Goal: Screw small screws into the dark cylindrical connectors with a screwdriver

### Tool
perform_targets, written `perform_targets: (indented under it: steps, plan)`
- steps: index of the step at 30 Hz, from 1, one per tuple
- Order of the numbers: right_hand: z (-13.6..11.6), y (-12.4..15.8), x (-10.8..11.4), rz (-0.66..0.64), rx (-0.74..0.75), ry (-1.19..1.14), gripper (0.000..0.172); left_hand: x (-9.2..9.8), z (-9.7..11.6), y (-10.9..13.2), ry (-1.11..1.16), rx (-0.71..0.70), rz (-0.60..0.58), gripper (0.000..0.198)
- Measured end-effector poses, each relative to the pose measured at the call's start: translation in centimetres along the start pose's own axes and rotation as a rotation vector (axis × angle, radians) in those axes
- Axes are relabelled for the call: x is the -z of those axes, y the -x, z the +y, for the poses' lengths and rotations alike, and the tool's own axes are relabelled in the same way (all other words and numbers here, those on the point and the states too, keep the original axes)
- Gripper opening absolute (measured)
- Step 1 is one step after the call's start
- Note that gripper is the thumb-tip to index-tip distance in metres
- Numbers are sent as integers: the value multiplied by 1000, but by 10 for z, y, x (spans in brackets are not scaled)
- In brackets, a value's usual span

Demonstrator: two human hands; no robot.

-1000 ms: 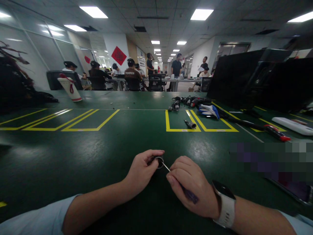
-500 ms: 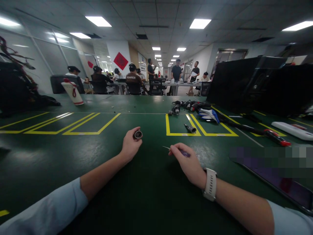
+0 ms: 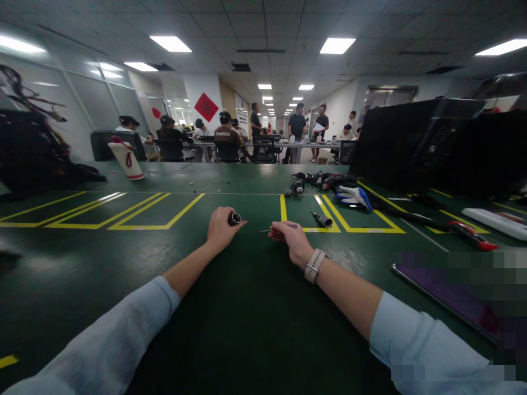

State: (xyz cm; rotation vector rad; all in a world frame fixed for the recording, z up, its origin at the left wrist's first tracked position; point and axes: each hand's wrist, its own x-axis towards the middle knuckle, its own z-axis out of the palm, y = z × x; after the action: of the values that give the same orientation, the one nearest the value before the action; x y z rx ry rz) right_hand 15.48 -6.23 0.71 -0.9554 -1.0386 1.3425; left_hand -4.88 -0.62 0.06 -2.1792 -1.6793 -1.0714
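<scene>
In my left hand is a small dark cylindrical part, its round, ringed open end facing right and toward me. The fingers wrap round it. My right hand pinches a small screwdriver with a thin metal shaft and a purplish handle mostly covered by the fingers. The shaft points left toward the part, with a gap between them. Beyond my right hand, a grey tapered connector-like piece lies within a yellow taped outline on the green table.
Dark metal parts and cables lie at the back right, near a white-and-blue glove and a red-and-black tool. A phone-like device rests at right. A white cup stands back left. Several people are around a far table.
My right hand has moved forward and left with the screwdriver, nearer the part. My left hand has shifted slightly forward, turning the part's open end more to the right.
</scene>
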Motion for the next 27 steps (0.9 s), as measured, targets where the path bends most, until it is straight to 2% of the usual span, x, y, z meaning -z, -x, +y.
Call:
perform_targets:
  steps: [5, 9, 14, 23, 27]
  plan:
    - [0, 9, -4, -69, 57, -58, 26, -1, 0, 1, 173, 112, -137, 35]
    - [5, 9, 0, -73, 101, -89, 24, 0, 2, 2, 193, -3, -262, 28]
    - [7, 9, 1, -67, 123, -129, 19, 4, 8, 3, 222, -77, -378, 26]
    - [8, 10, 1, -184, 116, -163, 19, 5, 19, 7, 292, -135, -463, 21]
    - [6, 12, -1, -195, 116, -105, 19, 6, 22, 8, 330, -155, -459, 21]
